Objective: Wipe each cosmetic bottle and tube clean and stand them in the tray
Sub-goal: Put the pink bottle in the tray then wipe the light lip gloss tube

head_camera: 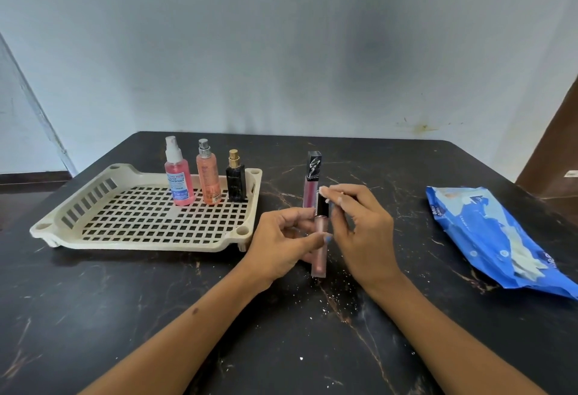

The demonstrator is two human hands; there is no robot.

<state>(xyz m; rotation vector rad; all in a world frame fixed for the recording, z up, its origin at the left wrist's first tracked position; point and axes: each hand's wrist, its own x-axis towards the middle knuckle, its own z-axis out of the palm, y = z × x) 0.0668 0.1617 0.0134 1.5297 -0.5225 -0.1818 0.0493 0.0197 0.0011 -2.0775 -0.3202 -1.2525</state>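
Black stone with pale veins forms the counter (125, 316), and everything sits toward its far half, within easy reach. The cream slotted tray (93, 207) lies near the left edge, with three spray bottles upright along its far wall: a pink bottle (179, 182), a peach bottle (209, 180) and a small black bottle (236, 185) with a gold cap, likely the ones already wiped. A blue wipes pack (488, 238) lies by the right edge, handy for fresh wipes.

Just beside the tray's near right corner, the left hand (281, 244) grasps a pale pink gloss tube (319, 247) and holds it upright, steadying it for cleaning. The right hand (359, 232) pinches a small white wipe scrap (325, 191) against the tube's black cap, apparently rubbing it. A taller rose tube (311, 188) with a black cap stands just behind, probably awaiting its turn. White flecks dot the counter below the hands.
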